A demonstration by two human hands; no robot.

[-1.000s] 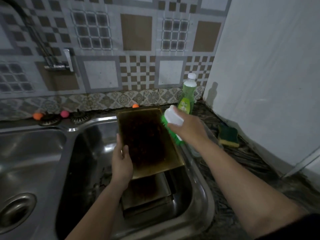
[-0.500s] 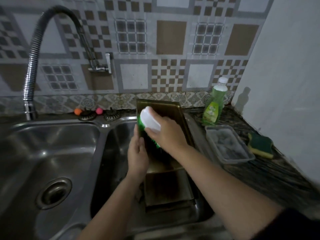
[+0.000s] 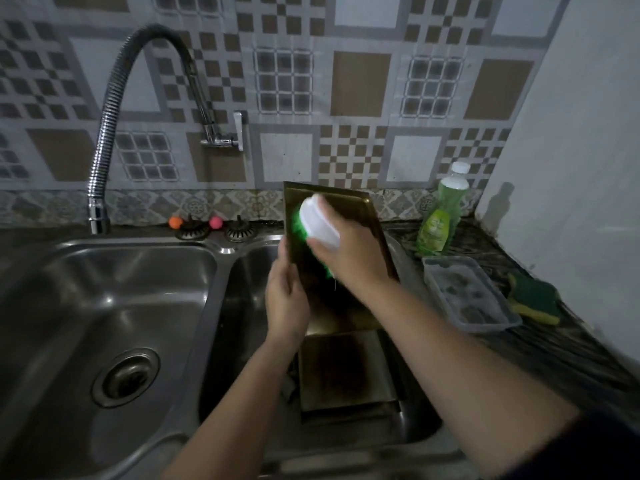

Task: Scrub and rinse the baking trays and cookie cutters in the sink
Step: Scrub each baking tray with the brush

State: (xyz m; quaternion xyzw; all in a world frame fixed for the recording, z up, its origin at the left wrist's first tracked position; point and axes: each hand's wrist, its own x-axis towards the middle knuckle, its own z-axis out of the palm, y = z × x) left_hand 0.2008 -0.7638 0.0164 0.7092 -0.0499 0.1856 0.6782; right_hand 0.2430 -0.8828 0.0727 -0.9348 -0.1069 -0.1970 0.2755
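Brush (image 3: 317, 223) higher on hand-held tray (image 3: 363, 216)

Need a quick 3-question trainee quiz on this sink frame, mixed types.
1. True or false: the right hand holds a scrub brush against the baking tray.
2. Which basin is the tray held over: A left, B right?
3. Fill in: the left hand grips the tray's ____ edge.

Key: 1 true; 2 B; 3 left.

Head camera looks down, close over sink (image 3: 221, 251).
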